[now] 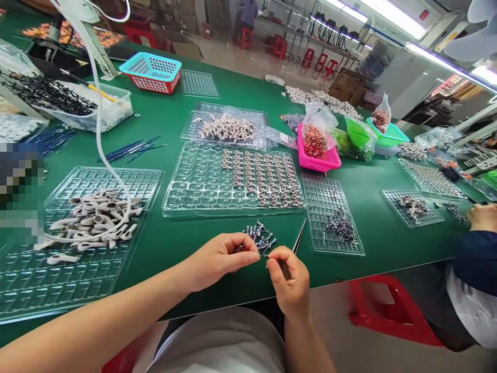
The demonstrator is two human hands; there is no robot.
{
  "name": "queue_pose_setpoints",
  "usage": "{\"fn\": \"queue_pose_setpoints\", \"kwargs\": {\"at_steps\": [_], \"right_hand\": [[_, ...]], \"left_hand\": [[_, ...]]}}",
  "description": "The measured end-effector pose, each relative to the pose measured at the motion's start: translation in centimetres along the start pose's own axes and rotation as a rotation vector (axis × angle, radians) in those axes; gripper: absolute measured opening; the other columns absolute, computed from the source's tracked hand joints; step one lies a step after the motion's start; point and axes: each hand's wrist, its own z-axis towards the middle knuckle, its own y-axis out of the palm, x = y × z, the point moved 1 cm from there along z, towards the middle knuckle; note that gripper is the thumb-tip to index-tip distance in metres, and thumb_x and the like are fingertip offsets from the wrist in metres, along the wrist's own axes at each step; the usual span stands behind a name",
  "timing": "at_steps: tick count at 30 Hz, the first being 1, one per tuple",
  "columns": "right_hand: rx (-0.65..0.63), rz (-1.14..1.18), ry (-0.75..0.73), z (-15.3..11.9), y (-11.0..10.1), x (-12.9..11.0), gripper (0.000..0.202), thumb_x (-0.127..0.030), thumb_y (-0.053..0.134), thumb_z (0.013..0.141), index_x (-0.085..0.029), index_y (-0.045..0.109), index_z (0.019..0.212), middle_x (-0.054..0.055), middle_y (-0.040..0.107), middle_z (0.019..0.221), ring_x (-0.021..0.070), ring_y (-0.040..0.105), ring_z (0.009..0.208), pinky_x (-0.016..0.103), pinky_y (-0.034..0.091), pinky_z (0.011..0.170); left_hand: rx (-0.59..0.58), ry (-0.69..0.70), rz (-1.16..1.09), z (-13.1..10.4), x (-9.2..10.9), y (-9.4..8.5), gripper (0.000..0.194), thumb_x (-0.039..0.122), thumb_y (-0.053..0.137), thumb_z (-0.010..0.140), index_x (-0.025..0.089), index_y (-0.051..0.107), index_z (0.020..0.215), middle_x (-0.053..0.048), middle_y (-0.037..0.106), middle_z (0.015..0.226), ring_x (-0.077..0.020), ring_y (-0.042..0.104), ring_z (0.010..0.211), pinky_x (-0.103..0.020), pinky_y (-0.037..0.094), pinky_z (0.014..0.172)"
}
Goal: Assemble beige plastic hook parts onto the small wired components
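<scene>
My left hand (227,256) and my right hand (289,277) are close together above the front edge of the green table. Both are closed in a pinch, fingertips almost meeting at a tiny dark piece (264,256) too small to name. A small dark round end (241,245) shows among my left fingers; what it belongs to is hidden. Just behind my hands lies a loose pile of small blue-and-white circuit strips (262,237). Metal tweezers (298,237) rest beside my right hand. Farther back, a clear blister tray (194,178) holds rows of grey-beige parts on its right side.
Curved grey shells (103,215) lie heaped on a left tray, with a white cable (99,114) across. A pink basket (320,158) holds bagged copper-coloured parts. A right tray (318,207) bears dark pieces. Another person's hand (482,216) is at far right.
</scene>
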Motion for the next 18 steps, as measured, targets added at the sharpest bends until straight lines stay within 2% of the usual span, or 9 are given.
{"fn": "queue_pose_setpoints", "kwargs": {"at_steps": [7,12,16,18], "right_hand": [[-0.006,0.034,0.014,-0.22,-0.16,0.07,0.009,-0.026,0.056,0.092,-0.021,0.062,0.088,-0.001,0.060,0.076,0.0111,0.053,0.064,0.022,0.043,0.056],[-0.036,0.077,0.034,-0.14,-0.16,0.13,0.008,-0.025,0.057,0.092,-0.021,0.061,0.087,-0.001,0.059,0.077,0.0111,0.053,0.066,0.022,0.043,0.059],[-0.025,0.068,0.026,-0.27,-0.18,0.30,0.006,-0.024,0.058,0.092,-0.022,0.062,0.088,-0.002,0.058,0.077,0.0110,0.053,0.066,0.022,0.042,0.058],[-0.008,0.053,0.019,-0.38,-0.17,0.39,0.006,-0.023,0.058,0.093,-0.022,0.062,0.089,-0.002,0.058,0.077,0.0107,0.053,0.066,0.022,0.042,0.059]], "left_hand": [[-0.019,-0.018,-0.032,0.09,0.10,0.15,0.032,0.045,0.071,0.080,0.016,0.059,0.079,0.007,0.042,0.061,-0.0088,0.031,0.055,-0.024,0.023,0.051],[-0.050,0.024,-0.019,0.10,0.11,0.25,0.032,0.044,0.071,0.082,0.015,0.059,0.077,0.007,0.041,0.062,-0.0090,0.032,0.057,-0.024,0.024,0.053],[-0.044,0.020,0.000,-0.03,0.21,0.20,0.029,0.042,0.068,0.085,0.015,0.058,0.079,0.006,0.041,0.064,-0.0089,0.031,0.058,-0.024,0.023,0.053],[-0.031,0.020,0.015,-0.17,0.35,0.12,0.026,0.040,0.065,0.088,0.015,0.058,0.087,0.006,0.040,0.068,-0.0093,0.031,0.060,-0.024,0.024,0.054]]}}
